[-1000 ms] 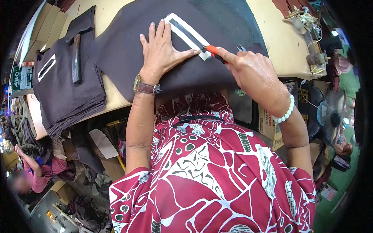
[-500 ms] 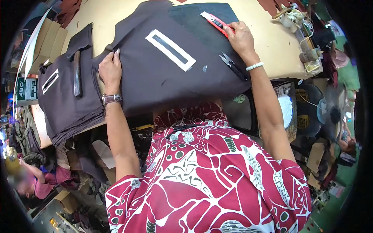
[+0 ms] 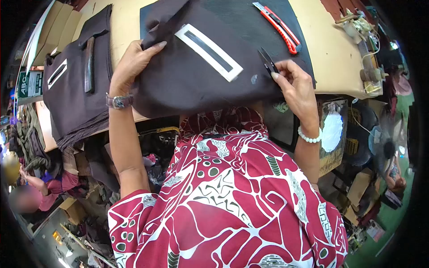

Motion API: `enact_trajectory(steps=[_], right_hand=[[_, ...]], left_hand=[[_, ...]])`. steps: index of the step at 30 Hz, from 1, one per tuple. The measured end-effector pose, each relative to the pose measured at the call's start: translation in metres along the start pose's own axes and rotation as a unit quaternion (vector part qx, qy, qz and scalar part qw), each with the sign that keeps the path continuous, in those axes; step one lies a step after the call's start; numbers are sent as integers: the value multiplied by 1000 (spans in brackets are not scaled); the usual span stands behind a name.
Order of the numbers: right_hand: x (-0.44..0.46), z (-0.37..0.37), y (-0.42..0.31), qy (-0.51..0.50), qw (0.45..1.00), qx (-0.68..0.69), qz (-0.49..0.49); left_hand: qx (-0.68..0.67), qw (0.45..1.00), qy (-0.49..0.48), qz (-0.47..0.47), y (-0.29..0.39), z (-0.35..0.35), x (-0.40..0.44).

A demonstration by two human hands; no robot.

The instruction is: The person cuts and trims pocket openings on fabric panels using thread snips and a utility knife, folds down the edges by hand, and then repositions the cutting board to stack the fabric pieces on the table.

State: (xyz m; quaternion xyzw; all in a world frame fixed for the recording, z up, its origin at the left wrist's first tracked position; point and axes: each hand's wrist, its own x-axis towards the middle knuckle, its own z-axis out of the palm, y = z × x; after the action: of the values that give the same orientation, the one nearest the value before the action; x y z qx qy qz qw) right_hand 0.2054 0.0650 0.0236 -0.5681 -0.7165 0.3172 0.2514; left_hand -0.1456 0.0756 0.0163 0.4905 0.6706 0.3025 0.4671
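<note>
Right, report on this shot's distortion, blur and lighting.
Head view: wide-angle bowing, black curved borders; head view: cutter and snips fairly crisp, a co-worker's head at lower left blurred; head view: table brightly lit, dark cloth showing little detail.

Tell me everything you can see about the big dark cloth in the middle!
The big dark cloth is brownish and looks smooth. It lies over a dark mat, mostly flat, but bunched up at the upper left, where the left hand holds it. A white frame with a dark slot is slantwise on it, near a small shiny spot. I can't tell whether the right hand touches it.
</note>
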Motion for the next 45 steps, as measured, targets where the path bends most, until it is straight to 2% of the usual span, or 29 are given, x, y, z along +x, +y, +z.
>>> enact_trajectory(steps=[1, 3, 5, 7, 8, 11, 15, 16, 18, 22, 26, 29, 33, 41, 45], right_hand=[[7, 6, -6, -6, 998, 54, -22], [26, 22, -19, -19, 985, 160, -65], [45, 46, -40, -73, 932, 351, -47], [58, 73, -46, -115, 886, 448, -29], [56, 85, -43, -110, 886, 451, -18], [32, 91, -47, -66, 878, 473, 39], [4, 88, -40, 18, 853, 520, 36], [2, 88, -40, 31, 863, 504, 26], [-3, 89, -42, 47, 874, 483, 14], [-15, 84, -45, -20, 872, 487, 39], [-26, 76, -41, -106, 873, 467, 96], [-24, 78, -37, -120, 893, 423, 99], [-19, 73, -43, -135, 884, 422, 151], [-17, 67, -42, -138, 873, 434, 177], [-18, 66, -45, -129, 877, 430, 171]], left_hand=[[-32, 999, -3, -3, -2, 2, -5], [-190, 981, 27, -8, 2, 16, -22], [-308, 951, 39, -9, 3, 32, -31], [-387, 922, 29, -11, 1, 47, -34], [-402, 912, 81, 3, 8, 61, -37], [-458, 886, 57, -53, 19, 72, -47], [-385, 921, 10, -62, 13, 80, -54], [-375, 926, 4, -51, 13, 82, -55], [-383, 922, 40, -48, 7, 88, -55], [-439, 891, 107, -40, 3, 93, -61], [-463, 878, 121, -1, 0, 103, -63], [-503, 856, 118, -19, 4, 109, -62], [-487, 862, 141, 9, 9, 113, -60], [-496, 858, 130, -12, 15, 114, -61], [-484, 868, 110, 16, 12, 119, -64]])
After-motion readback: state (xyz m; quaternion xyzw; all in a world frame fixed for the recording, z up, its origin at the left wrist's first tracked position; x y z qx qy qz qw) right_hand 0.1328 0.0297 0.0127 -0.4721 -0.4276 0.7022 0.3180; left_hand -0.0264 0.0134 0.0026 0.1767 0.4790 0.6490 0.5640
